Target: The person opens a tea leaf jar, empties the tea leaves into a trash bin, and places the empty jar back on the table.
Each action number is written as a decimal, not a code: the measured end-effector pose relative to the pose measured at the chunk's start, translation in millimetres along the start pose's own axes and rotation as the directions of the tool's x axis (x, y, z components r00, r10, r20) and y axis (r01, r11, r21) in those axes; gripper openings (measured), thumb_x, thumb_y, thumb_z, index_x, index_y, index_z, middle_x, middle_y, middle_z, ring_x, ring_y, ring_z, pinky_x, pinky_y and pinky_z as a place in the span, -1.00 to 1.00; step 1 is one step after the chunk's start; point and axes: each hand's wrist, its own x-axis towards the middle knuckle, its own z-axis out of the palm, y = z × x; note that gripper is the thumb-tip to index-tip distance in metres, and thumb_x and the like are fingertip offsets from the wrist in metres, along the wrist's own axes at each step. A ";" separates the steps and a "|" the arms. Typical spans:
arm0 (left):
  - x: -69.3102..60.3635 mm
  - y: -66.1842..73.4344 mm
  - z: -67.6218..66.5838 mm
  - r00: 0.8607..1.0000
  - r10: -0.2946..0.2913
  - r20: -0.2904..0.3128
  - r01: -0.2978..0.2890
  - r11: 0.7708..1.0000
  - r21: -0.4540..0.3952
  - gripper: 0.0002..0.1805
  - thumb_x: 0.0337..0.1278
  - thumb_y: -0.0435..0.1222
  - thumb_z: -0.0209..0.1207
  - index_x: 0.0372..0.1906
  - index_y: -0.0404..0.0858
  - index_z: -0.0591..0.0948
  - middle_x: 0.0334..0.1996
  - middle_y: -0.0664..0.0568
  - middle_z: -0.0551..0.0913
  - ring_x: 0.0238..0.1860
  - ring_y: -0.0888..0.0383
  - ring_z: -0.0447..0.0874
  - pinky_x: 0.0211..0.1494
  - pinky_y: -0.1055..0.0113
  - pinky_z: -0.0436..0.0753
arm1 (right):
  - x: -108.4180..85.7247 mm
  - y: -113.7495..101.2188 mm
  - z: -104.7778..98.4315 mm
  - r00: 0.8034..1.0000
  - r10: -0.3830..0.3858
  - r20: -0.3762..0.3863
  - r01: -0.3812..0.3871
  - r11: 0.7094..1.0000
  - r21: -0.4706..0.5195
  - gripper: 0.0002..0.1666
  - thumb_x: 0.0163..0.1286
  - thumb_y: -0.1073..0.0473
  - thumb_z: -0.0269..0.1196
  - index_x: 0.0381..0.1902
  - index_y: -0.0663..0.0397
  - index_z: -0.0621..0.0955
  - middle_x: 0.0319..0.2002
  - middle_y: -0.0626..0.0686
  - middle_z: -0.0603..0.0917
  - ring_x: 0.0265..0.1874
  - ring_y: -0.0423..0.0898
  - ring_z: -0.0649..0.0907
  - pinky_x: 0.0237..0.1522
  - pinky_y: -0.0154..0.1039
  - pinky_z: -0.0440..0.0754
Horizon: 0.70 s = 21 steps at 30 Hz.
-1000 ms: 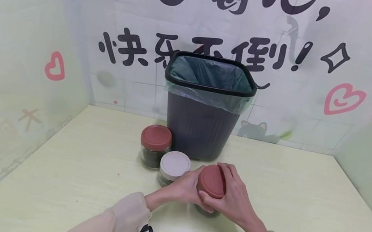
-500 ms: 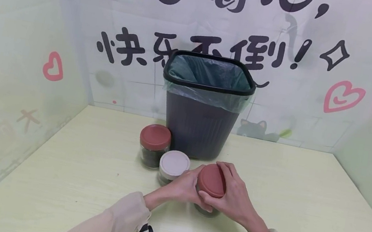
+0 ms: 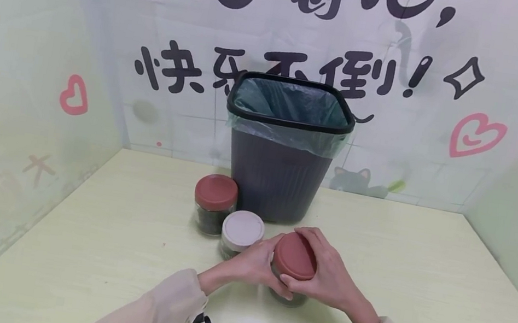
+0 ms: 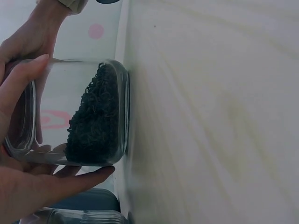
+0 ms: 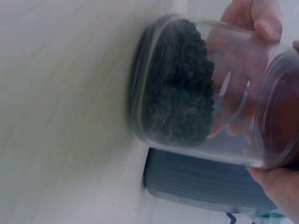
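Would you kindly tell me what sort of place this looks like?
Probably a staged tabletop booth rather than an ordinary room: printed sheeting encloses the pale table on three sides, and a lined bin stands on it.

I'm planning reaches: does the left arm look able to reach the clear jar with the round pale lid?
Probably not yet: the left grip is beside the pale-lidded jar, but holds a clear red-lidded jar.

Lined bin (image 3: 276, 180), lettering (image 3: 286, 56), seemingly cat print (image 3: 352, 181)

“吃饱喝饱” (image 3: 234, 3); “快乐不倒!” (image 3: 286, 56), black lettering, back wall (image 3: 183, 137)
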 end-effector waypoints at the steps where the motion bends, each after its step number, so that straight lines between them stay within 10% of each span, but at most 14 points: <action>1: 0.1 0.3 -0.1 1.000 0.000 0.001 0.000 1.000 0.000 -0.08 -0.55 -0.13 0.49 0.15 -0.09 0.31 -0.03 0.21 0.50 -0.02 0.28 0.42 0.04 0.36 0.41 | 0.4 0.6 -0.7 1.000 -0.005 0.010 0.005 1.000 0.007 -0.22 -0.09 -0.05 0.38 0.06 0.13 0.37 -0.08 -0.03 0.45 -0.24 -0.20 0.50 -0.30 -0.28 0.56; 21: -8.2 4.2 2.1 0.998 0.004 -0.059 -0.001 0.999 0.050 -0.06 -0.56 -0.15 0.49 0.13 -0.21 0.28 -0.05 0.06 0.47 -0.03 0.17 0.45 0.05 0.29 0.41 | -7.3 -15.9 7.7 0.981 0.129 -0.145 -0.150 0.978 -0.147 -0.03 -0.22 -0.23 0.40 -0.01 0.28 0.31 -0.11 0.11 0.35 -0.21 -0.14 0.44 -0.30 -0.24 0.55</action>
